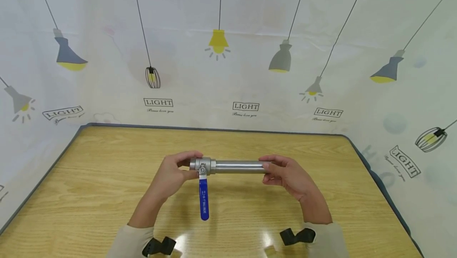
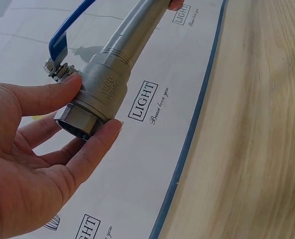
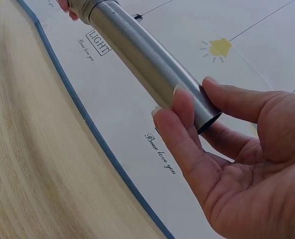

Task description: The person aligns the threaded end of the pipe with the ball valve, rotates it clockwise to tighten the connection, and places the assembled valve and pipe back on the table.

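A steel ball valve with a blue lever handle is joined to a straight metal pipe, held level above the table. My left hand grips the valve body between thumb and fingers, near its hexagonal open end, as the left wrist view shows. The lever points toward me, square to the pipe. At the pipe's free end, my right hand pinches the tube between thumb and fingers. In the right wrist view the pipe's dark open mouth shows by the palm. How the joint is fastened inside is hidden.
The wooden table has a dark blue edge along its back and sides. Behind it hangs a white cloth backdrop printed with lamps and lettering. Black straps sit around both sleeves.
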`<state>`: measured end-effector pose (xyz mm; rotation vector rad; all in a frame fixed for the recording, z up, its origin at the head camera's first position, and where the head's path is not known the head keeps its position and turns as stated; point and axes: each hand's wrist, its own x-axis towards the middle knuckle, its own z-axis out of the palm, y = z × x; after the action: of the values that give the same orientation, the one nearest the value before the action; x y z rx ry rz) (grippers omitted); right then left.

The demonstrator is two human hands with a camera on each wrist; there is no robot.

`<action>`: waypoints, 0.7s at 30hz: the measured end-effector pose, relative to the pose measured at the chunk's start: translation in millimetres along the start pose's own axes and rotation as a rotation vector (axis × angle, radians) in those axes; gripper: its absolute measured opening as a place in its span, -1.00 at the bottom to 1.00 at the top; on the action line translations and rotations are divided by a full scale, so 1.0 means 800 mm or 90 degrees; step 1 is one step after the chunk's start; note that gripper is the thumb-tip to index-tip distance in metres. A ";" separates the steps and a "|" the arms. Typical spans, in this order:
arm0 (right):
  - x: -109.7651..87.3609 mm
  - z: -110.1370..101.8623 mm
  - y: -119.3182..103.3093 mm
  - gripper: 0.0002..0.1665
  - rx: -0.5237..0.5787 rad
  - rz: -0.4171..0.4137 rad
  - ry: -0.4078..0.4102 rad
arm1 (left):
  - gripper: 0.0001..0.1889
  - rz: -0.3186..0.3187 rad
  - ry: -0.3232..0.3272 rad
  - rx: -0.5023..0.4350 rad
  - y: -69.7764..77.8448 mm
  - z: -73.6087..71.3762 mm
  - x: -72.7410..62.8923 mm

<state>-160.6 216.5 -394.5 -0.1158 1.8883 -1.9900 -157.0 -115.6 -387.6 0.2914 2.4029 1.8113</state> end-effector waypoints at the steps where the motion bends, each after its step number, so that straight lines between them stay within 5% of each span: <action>1: 0.000 0.000 0.000 -0.50 0.001 0.001 0.002 | -0.59 0.001 -0.001 -0.001 0.000 0.000 0.000; 21: 0.002 0.000 0.001 -0.54 0.040 -0.003 0.000 | -0.58 -0.002 -0.004 -0.006 -0.002 0.002 0.002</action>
<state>-161.8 216.0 -395.2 -0.1030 1.8255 -2.0511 -158.1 -114.5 -389.6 0.2922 2.3895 1.8171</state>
